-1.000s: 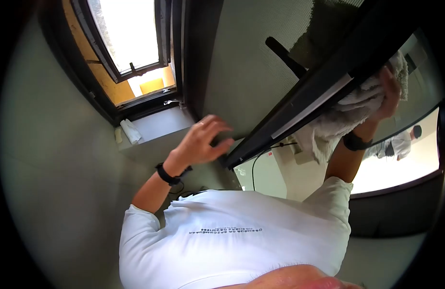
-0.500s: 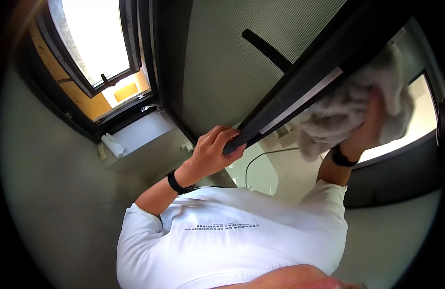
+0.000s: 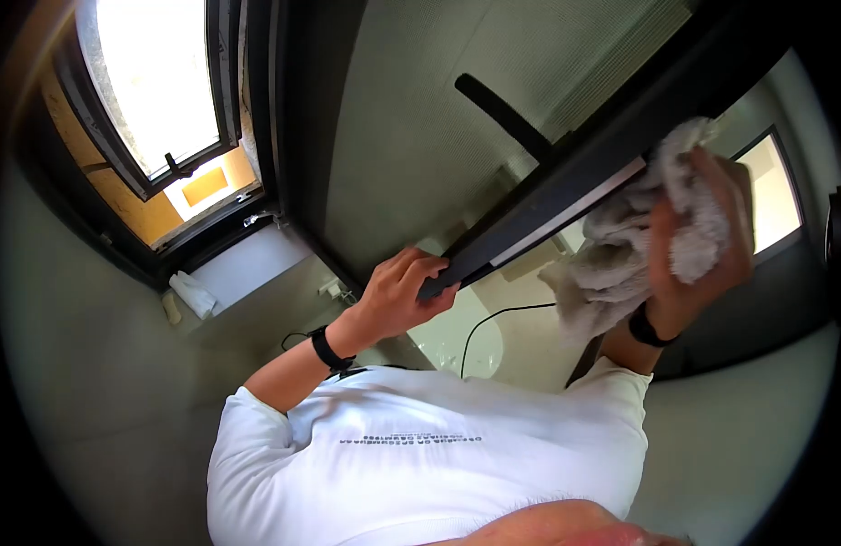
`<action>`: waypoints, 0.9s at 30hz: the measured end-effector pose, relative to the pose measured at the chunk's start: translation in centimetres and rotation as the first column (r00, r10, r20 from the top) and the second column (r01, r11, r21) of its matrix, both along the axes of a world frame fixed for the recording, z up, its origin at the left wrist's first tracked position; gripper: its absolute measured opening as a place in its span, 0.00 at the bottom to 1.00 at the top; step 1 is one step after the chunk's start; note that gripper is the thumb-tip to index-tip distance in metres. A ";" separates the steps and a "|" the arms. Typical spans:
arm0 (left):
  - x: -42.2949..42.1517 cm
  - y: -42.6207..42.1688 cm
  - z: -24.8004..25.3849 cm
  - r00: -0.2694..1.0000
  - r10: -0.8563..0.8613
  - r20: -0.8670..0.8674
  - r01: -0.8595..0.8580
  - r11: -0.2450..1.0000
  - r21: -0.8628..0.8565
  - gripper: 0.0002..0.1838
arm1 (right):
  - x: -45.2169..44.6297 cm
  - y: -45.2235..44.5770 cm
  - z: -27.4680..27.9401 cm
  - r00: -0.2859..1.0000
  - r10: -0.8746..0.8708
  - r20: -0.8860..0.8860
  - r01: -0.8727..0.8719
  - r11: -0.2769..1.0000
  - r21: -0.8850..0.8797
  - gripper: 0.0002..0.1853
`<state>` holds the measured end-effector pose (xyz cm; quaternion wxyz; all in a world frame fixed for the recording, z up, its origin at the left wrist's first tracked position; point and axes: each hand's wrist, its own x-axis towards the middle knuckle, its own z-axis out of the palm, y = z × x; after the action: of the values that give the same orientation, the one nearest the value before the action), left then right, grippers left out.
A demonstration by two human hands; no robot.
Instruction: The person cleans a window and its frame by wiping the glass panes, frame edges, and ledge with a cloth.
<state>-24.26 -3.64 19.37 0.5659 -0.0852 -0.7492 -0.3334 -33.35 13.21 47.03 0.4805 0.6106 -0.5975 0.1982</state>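
Observation:
My left hand is wrapped round the lower end of a dark door frame that runs diagonally up to the right. On the right, my right hand grips a fluffy grey cloth, bunched between thumb and fingers, with its upper part against the frame edge. A loose fold of the cloth hangs below and left of the hand. A black handle sticks out from the ribbed glass panel behind the frame.
An open window is at the upper left, above a white ledge with a rolled white item on it. A black cable curves over a pale surface below the frame. A bright opening lies at the right.
My left hand, open in the air a second ago, has closed round the frame's end. My right hand has shifted with the cloth and now bunches it at the frame edge.

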 end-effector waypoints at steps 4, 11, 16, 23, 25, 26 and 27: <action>0.2 -0.3 -0.2 0.999 -0.037 0.007 0.037 0.999 0.004 0.22 | 0.8 -1.3 3.5 0.988 -0.085 -0.127 0.065 0.986 -0.152 0.16; 0.4 -0.6 0.2 0.998 -0.053 0.029 0.053 0.999 0.003 0.21 | 3.8 -0.9 0.9 0.989 -0.105 -0.106 0.128 0.963 0.237 0.22; 0.8 -0.4 0.2 0.999 -0.010 0.033 0.012 0.999 -0.042 0.20 | 5.6 -1.0 3.7 0.960 -0.244 -0.138 0.277 0.901 0.333 0.25; 2.2 -1.0 0.9 0.995 -0.096 0.037 0.099 0.992 -0.084 0.35 | 7.9 -1.8 0.9 0.945 -0.319 0.069 0.196 0.725 0.661 0.28; 3.8 -0.3 2.7 0.944 -0.328 0.025 0.328 0.945 0.001 0.45 | 8.4 -2.7 -0.4 0.916 -0.394 0.072 0.161 0.527 0.834 0.30; 4.7 0.2 3.3 0.904 -0.427 0.022 0.426 0.903 0.058 0.50 | 8.4 -3.3 -1.4 0.906 -0.416 0.082 0.124 0.445 0.887 0.30; 5.2 0.6 3.5 0.883 -0.470 0.016 0.466 0.879 0.099 0.54 | 8.0 -3.7 -2.8 0.931 -0.340 0.136 0.082 0.555 0.828 0.30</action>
<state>-19.09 -3.06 22.91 0.4572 -0.2305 -0.7013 -0.4960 -25.39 9.55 44.22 0.0793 0.6502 -0.7522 -0.0715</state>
